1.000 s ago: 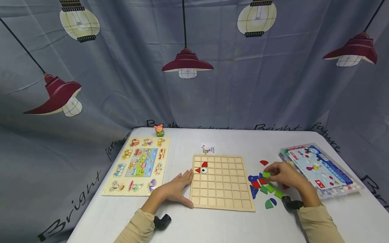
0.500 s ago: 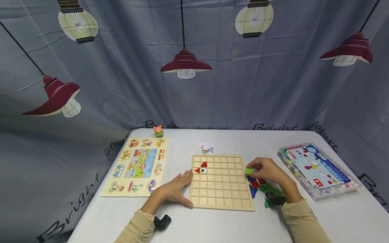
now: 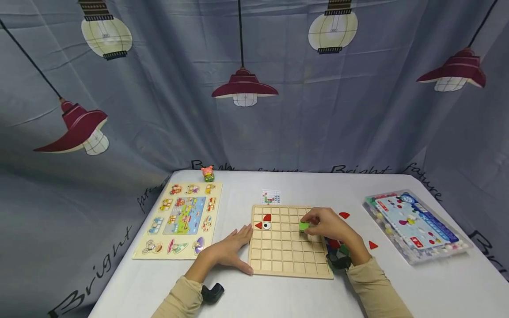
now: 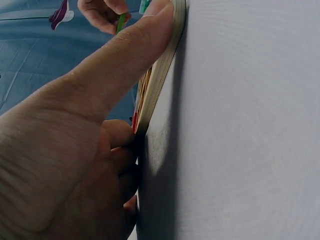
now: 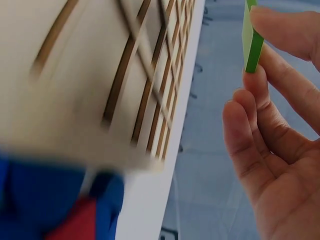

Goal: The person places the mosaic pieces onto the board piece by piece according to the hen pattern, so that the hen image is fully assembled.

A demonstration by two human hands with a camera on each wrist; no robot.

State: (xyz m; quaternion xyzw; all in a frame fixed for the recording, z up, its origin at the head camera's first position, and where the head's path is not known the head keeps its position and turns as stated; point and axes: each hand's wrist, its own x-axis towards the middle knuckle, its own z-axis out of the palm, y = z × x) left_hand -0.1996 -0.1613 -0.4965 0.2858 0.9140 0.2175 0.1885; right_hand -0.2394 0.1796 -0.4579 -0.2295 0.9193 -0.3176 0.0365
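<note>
Between thumb and fingers, my right hand (image 3: 329,226) pinches a green square tile (image 3: 304,226) over the right part of the wooden grid board (image 3: 281,255). The right wrist view shows this tile (image 5: 253,42) held by its edges. Fingers spread, my left hand (image 3: 230,251) rests along the board's left edge, its thumb at the near left corner. On the board's upper left cells lie a red quarter-round piece (image 3: 267,217), a red triangle (image 3: 258,225) and a white eye piece (image 3: 267,225). The right forearm partly hides a pile of blue, red and green pieces (image 3: 334,244).
A small pattern card (image 3: 271,197) lies behind the board. At left is a picture puzzle board (image 3: 180,245), with a pink-headed figurine (image 3: 208,173) behind it. A clear plastic case (image 3: 415,225) sits at right. Loose red pieces (image 3: 373,244) lie nearby.
The right hand has picked the green square tile off the pile and carried it left, over the grid board. The left hand stays at the board's left edge.
</note>
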